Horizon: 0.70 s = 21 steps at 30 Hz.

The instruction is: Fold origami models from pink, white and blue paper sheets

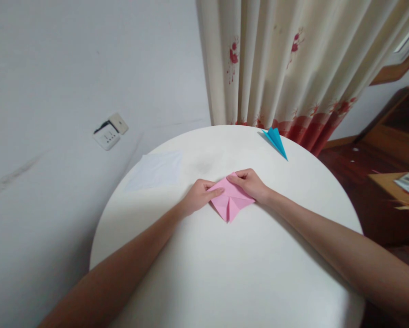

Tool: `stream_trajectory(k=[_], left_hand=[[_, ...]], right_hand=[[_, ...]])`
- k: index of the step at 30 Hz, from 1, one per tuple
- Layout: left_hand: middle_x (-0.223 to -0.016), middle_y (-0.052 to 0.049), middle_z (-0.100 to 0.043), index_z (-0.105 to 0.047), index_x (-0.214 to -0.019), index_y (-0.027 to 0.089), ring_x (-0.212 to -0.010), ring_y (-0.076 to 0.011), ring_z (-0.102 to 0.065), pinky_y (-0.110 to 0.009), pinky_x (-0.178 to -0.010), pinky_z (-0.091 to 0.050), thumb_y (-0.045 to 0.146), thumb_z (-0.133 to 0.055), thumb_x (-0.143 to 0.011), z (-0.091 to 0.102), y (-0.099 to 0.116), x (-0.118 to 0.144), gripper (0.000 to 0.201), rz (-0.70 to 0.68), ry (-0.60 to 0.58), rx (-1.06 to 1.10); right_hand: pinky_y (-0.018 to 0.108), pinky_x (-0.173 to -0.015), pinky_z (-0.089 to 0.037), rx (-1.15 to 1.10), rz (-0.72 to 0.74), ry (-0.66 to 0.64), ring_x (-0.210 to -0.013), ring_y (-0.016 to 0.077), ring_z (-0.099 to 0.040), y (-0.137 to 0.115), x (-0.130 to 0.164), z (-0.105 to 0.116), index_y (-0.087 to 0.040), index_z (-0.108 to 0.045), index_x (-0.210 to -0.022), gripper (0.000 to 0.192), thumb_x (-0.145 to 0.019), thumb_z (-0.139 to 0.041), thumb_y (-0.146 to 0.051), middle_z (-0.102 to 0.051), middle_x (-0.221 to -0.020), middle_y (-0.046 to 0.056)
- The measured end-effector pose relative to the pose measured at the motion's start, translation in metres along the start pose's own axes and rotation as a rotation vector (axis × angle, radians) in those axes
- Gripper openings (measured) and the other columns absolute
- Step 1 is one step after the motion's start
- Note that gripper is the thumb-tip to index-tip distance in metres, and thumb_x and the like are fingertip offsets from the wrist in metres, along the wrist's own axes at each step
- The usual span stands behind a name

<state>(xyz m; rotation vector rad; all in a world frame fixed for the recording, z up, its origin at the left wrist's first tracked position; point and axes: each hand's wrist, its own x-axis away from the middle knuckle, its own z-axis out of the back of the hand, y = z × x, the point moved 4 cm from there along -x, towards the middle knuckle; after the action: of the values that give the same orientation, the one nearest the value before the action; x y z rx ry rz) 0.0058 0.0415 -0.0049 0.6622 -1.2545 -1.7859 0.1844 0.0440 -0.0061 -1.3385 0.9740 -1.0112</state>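
Note:
A folded piece of pink paper (237,193) is held between my two hands over the middle of the white table. My left hand (200,196) grips its left edge, thumb pressed on the upper face and fingers tucked behind. On the far right side, my right hand (252,184) pinches the paper near its top corner, with the thumb on top. Creases and two flaps show on the paper, with a pointed part facing me. Its underside and most of my fingertips are hidden.
A blue paper plane (276,143) lies near the far right edge of the round white table (225,273). White paper (156,170) lies flat at the left. Behind stand a patterned curtain (266,68) and a wall with a socket (107,136).

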Motion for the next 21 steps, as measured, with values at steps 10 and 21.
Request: stream_trajectory(k=[10, 21], left_hand=[[-0.056, 0.003, -0.046, -0.061, -0.064, 0.011, -0.053, -0.009, -0.039, -0.022, -0.051, -0.021, 0.054, -0.066, -0.081, 0.0, -0.002, 0.001, 0.046, 0.011, -0.024, 0.01], [-0.059, 0.001, -0.05, -0.065, -0.066, 0.01, -0.054, -0.0097, -0.041, -0.022, -0.051, -0.025, 0.056, -0.067, -0.079, 0.001, -0.001, 0.001, 0.048, 0.021, 0.09, -0.013]], right_hand=[[0.025, -0.049, -0.034, -0.148, 0.075, 0.214, -0.051, 0.0101, -0.047, 0.006, -0.012, 0.012, -0.015, -0.067, -0.068, 0.032, -0.067, -0.077, -0.045, -0.06, -0.059, 0.0], [0.023, -0.054, -0.04, -0.169, 0.009, 0.013, -0.06, 0.0112, -0.055, -0.004, -0.004, 0.004, -0.014, -0.07, -0.095, 0.045, -0.07, -0.077, -0.05, -0.065, -0.075, 0.002]])
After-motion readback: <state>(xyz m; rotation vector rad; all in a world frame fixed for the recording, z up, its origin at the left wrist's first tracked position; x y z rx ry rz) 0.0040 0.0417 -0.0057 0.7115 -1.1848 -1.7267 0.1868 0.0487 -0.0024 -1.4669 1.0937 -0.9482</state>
